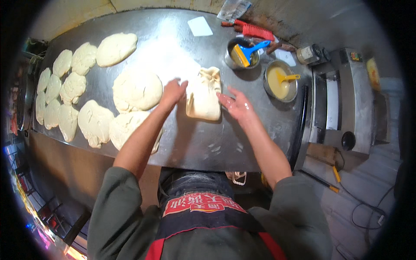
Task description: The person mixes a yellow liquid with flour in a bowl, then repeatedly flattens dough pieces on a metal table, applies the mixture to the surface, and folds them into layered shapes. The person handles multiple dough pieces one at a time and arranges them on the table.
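A folded, roughly rectangular piece of dough (204, 100) lies on the steel worktop (195, 143), gathered and wrinkled at its far end. Just left of it is my left hand (175, 91), fingers bent; whether its fingertips touch the dough is hard to tell. My right hand (236, 104), shiny and wet-looking, is at the dough's right side with fingers apart and nothing in it. To the left lies a large round dough piece (138, 89), with another dough piece (128, 126) nearer me, partly hidden by my left forearm. Several smaller flattened dough pieces (96, 122) spread over the table's left part.
A metal pot (230, 61) holds a blue-handled brush (252, 52). Beside it, a metal bowl (267, 86) of pale yellow liquid holds a yellow-handled tool (289, 77). A red brush (258, 32), a white scraper-like sheet (200, 26) and jars (307, 54) lie farther back.
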A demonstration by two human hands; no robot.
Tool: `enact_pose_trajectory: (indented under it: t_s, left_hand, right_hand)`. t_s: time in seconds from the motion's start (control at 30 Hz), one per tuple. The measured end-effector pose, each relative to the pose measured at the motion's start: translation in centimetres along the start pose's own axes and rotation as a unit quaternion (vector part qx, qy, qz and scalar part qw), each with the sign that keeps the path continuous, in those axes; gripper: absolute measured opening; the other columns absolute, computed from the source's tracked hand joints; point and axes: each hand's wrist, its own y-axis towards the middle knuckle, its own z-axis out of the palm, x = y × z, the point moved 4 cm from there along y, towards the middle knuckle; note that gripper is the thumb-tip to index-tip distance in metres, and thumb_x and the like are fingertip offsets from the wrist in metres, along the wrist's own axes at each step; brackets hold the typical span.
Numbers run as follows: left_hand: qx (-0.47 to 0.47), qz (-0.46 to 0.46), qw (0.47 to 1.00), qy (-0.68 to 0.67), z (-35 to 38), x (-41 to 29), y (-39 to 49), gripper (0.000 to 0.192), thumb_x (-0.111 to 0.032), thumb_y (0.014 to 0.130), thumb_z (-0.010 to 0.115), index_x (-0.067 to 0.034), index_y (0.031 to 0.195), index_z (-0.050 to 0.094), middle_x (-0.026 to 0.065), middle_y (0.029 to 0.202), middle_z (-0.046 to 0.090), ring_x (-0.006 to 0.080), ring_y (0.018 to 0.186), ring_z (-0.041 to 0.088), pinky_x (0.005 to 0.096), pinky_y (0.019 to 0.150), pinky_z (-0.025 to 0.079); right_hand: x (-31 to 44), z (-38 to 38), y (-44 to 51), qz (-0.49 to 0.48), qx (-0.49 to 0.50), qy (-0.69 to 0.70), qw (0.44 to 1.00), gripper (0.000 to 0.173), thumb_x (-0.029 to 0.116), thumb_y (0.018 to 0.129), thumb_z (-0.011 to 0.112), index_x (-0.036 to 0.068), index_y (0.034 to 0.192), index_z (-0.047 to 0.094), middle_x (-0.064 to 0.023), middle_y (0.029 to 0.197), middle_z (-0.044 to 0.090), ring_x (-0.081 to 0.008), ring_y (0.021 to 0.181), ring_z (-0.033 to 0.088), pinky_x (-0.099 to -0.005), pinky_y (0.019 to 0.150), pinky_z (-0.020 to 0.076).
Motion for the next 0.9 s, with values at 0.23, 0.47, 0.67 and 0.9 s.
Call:
enact_pose_trajectory:
  t_s: [0.23, 0.47, 0.67, 0.9]
  left_hand:
    - [-0.062, -0.072, 0.995, 0.033, 6.3, 1.0, 1.1, 0.080, -0.064, 0.082, 0.070, 0.009, 0.116, 0.064, 0.0306, 0.107, 0.070, 0.0451, 0.105, 0.068, 0.0503, 0.091, 0.053]
    - [0.012, -0.060, 0.966, -0.251, 6.3, -1.9, 0.7, 0.044, -0.032, 0.091, 0.074, 0.008, 0.111, 0.069, 0.0195, 0.101, 0.075, 0.0204, 0.088, 0.071, 0.0349, 0.080, 0.054]
    - [0.049, -0.049, 0.947, -0.312, 3.4, -4.7, -5.2, 0.041, -0.030, 0.097, 0.070, 0.007, 0.115, 0.069, 0.0118, 0.099, 0.074, 0.0139, 0.085, 0.066, 0.0309, 0.075, 0.054]
    - [0.022, -0.102, 0.994, 0.041, 4.8, -4.5, 3.1, 0.054, -0.041, 0.093, 0.072, 0.009, 0.113, 0.066, 0.0208, 0.092, 0.070, 0.0318, 0.081, 0.068, 0.0403, 0.075, 0.054]
  right_hand:
    - [-2.0, 0.1, 6.2, -0.278, -0.178, -0.433, 0.839, 0.058, 0.045, 0.089, 0.076, -0.008, 0.111, 0.068, -0.0144, 0.103, 0.072, -0.0226, 0.089, 0.066, -0.0375, 0.080, 0.0512]
    - [-3.4, 3.6, 3.2, -0.221, -0.051, -0.307, 0.924, 0.042, 0.030, 0.096, 0.068, -0.005, 0.120, 0.067, -0.0152, 0.104, 0.072, -0.0193, 0.091, 0.064, -0.0357, 0.082, 0.0513]
    - [-3.8, 3.2, -4.9, -0.296, 0.019, -0.192, 0.936, 0.042, 0.032, 0.100, 0.065, -0.007, 0.115, 0.068, -0.0104, 0.100, 0.072, -0.0138, 0.090, 0.062, -0.0323, 0.080, 0.0516]
    - [0.1, 2.3, 4.3, -0.199, -0.165, -0.359, 0.897, 0.047, 0.041, 0.092, 0.073, -0.005, 0.100, 0.068, -0.0081, 0.083, 0.068, -0.0164, 0.078, 0.062, -0.0346, 0.073, 0.0517]
